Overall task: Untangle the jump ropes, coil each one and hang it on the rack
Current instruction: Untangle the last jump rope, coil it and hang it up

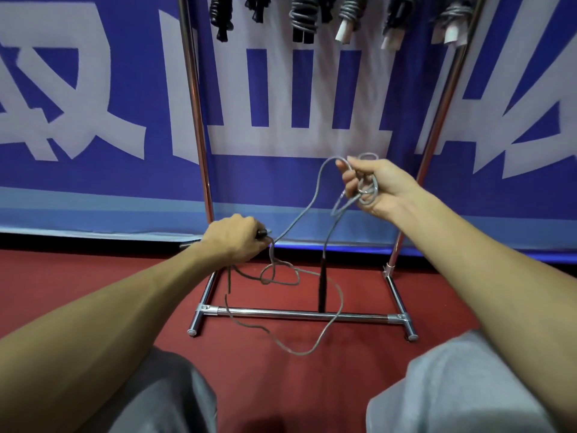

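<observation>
A grey jump rope (307, 206) runs between my two hands. My left hand (234, 240) grips one black handle (261, 233) low at the centre left. My right hand (370, 185), higher and to the right, holds a few small loops of the rope. From those loops a strand drops to the second black handle (322, 284), which hangs upright above the rack's bottom bar. More rope lies in loose tangled loops (281, 276) on the red floor. The chrome rack (293, 314) stands in front of me, with several coiled ropes (304, 15) hanging at its top.
A blue and white banner (93, 120) hangs behind the rack. The floor is red (281, 385). My knees in grey trousers (452, 385) fill the lower corners. The rack's uprights (195, 104) stand left and right of my hands.
</observation>
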The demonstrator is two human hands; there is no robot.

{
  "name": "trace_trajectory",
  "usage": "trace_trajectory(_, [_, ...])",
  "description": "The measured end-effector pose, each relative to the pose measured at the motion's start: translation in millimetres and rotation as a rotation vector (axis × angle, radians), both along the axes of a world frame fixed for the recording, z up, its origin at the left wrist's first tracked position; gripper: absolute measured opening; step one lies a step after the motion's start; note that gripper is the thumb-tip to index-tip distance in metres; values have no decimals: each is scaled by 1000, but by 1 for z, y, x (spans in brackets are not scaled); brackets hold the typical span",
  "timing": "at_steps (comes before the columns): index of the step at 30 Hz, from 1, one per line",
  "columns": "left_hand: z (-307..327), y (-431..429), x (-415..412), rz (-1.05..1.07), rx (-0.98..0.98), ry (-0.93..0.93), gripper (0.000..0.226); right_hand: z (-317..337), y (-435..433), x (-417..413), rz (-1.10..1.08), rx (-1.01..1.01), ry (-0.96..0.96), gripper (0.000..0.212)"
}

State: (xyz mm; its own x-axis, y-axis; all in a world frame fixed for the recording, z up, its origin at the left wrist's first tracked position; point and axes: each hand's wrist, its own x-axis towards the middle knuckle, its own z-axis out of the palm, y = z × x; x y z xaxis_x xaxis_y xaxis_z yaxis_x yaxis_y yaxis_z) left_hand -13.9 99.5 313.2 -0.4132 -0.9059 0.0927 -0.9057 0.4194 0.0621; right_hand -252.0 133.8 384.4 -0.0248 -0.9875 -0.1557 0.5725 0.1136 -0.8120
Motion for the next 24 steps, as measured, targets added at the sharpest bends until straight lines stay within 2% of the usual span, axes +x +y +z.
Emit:
trace_trajectory(3, [-12, 3, -10, -147, 27, -231, 38, 12, -2, 6, -44, -75, -169, 21])
trace_trajectory(6, [-22, 0, -9, -209, -52, -535, 30, 13, 2, -1, -94, -68, -174, 21])
trace_trajectory(8, [-23, -7, -2, -162, -107, -637, 26, 9, 4, -8, -134, -13, -33, 20])
trace_trajectory(10, [-23, -16, 6, -97, -138, -643, 25, 2, 6, -12, -176, 52, 287, 15])
trace_trajectory(13, [-22, -23, 13, -50, -182, -561, 28, -13, 6, -17, -153, 149, 760, 12])
trace_trajectory(15, [-21, -24, 13, -21, -180, -444, 30, -23, 5, -18, -85, 198, 895, 10])
trace_trajectory(17, [-21, -27, 12, 59, -37, -263, 29, -33, 3, -17, -26, 241, 895, 14])
trace_trajectory(22, [-20, -34, 18, 109, 600, 15, 47, -36, 2, -13, 52, 318, 771, 15])
trace_trajectory(24, [-19, -33, 21, 109, 714, 194, 40, -34, 1, -12, 32, 342, 717, 16])
